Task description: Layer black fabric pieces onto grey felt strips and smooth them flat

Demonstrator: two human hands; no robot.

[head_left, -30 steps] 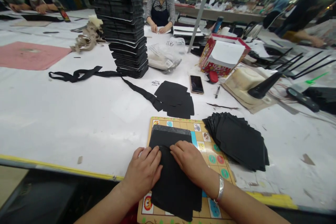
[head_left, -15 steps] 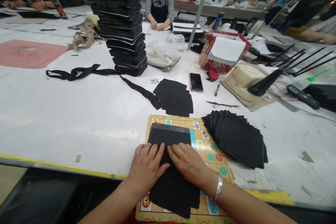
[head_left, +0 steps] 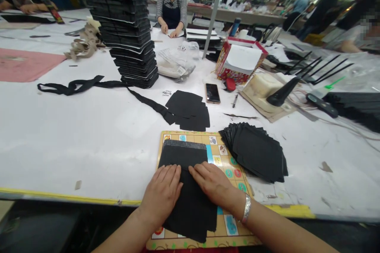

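Your left hand [head_left: 160, 195] and right hand [head_left: 212, 184] lie flat, just apart, pressing black fabric pieces [head_left: 187, 221] onto the printed board [head_left: 219, 158] without gripping. Dragging your palms could skew the layers; an elbow could disturb the loose black stack [head_left: 255, 152] right of the board.
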